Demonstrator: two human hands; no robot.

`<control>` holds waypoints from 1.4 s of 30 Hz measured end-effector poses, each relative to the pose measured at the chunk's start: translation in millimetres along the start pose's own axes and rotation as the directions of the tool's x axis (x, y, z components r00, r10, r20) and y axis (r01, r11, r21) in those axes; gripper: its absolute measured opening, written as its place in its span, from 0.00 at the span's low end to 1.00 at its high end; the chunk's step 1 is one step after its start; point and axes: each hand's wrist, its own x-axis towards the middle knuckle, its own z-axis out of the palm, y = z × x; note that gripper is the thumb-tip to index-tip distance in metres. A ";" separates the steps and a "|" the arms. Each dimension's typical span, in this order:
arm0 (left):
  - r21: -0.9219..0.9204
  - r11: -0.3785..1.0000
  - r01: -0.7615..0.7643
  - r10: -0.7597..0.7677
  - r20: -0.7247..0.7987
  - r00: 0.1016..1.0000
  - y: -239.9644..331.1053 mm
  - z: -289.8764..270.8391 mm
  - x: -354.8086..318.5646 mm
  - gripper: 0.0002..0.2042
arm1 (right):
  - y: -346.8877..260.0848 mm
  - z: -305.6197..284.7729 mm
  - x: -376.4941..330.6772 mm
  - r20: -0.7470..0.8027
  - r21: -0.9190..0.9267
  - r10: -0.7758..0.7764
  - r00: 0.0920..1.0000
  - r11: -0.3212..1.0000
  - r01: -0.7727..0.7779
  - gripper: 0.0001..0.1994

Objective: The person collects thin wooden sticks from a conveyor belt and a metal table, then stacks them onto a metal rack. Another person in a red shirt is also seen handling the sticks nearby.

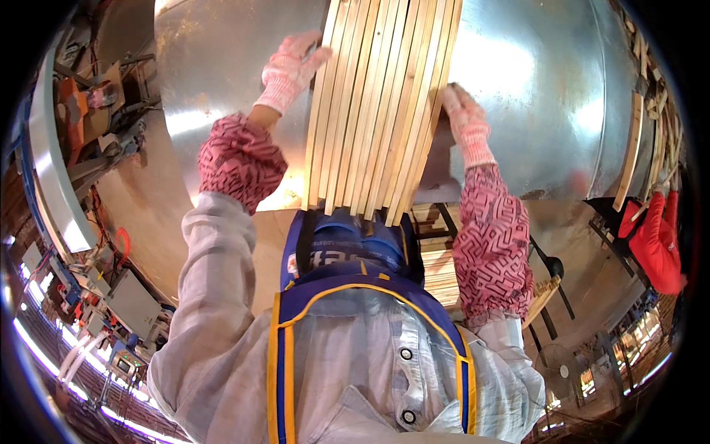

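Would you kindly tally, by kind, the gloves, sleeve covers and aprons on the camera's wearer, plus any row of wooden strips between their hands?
Pink knit gloves: 2
Patterned sleeve covers: 2
Blue apron with yellow trim: 1
Row of wooden strips: 1
Total: 6

Left grip [291, 70] gloved, thumb apart; right grip [467, 122] gloved, fingers [452, 98] together; both arms [220, 255] stretched forward.

One table [543, 96] carries one bundle [383, 96] of at least eight wooden strips [362, 140], too tightly packed to count exactly. Flanking the bundle are two hands [290, 72] and two patterned oversleeves [492, 244]; below it, one apron [362, 281] and two shirt buttons [406, 354].
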 end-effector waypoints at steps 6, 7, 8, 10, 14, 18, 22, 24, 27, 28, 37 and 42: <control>-0.583 0.806 0.104 -0.224 -0.137 0.965 37.2 37.3 -2.7 0.41 | -29.4 19.7 29.6 -0.095 -0.316 -0.019 0.995 0.949 -0.012 0.45; -0.493 0.832 0.256 -0.286 0.014 0.958 43.9 33.1 -9.2 0.40 | -29.1 20.3 31.3 -0.129 -0.300 0.033 0.991 0.951 -0.070 0.45; -0.401 0.858 0.321 -0.310 0.095 0.946 49.5 27.4 -13.2 0.39 | -28.5 21.8 31.6 -0.100 -0.276 0.037 0.994 0.959 -0.064 0.46; -0.580 0.711 0.398 -0.249 0.322 0.914 58.2 17.6 -23.2 0.36 | -28.5 19.5 29.9 -0.118 -0.236 -0.006 0.993 0.972 -0.022 0.40; -0.815 0.338 0.471 -0.329 0.366 0.870 71.0 6.3 -33.7 0.37 | -40.4 4.4 11.1 -0.153 -0.140 -0.046 0.987 0.990 0.024 0.43; -0.926 0.333 0.178 -0.101 0.153 0.983 96.1 -34.4 -46.8 0.36 | -74.8 -33.1 -22.6 -0.227 0.234 -0.166 0.960 0.947 0.219 0.40; -0.921 0.346 -0.180 0.163 -0.130 0.978 136.9 -132.1 -53.1 0.30 | -142.6 -78.7 -41.4 -0.370 0.384 -0.399 0.839 0.757 0.529 0.37; -0.909 0.235 -0.345 0.276 -0.278 0.920 154.3 -175.8 -53.8 0.28 | -173.6 -99.0 -49.8 -0.460 0.410 -0.556 0.692 0.558 0.721 0.34; -0.839 0.202 -0.504 0.485 -0.362 0.796 154.7 -221.5 -49.4 0.27 | -202.3 -109.1 -50.2 -0.486 0.352 -0.692 0.534 0.404 0.844 0.31; -0.869 0.277 -0.410 0.406 -0.281 0.869 156.3 -221.6 -41.1 0.30 | -203.6 -110.5 -47.0 -0.524 0.266 -0.660 0.539 0.474 0.839 0.32; -0.979 0.044 -0.201 0.642 -0.126 0.756 82.5 -115.9 -42.0 0.30 | -100.5 -68.9 -95.1 -0.440 -0.384 -0.747 0.498 0.658 0.647 0.38; -0.984 0.158 0.078 0.437 0.141 0.888 -31.9 -48.7 -107.0 0.30 | -14.7 51.2 -186.2 -0.453 -0.408 -0.712 0.536 0.700 0.586 0.30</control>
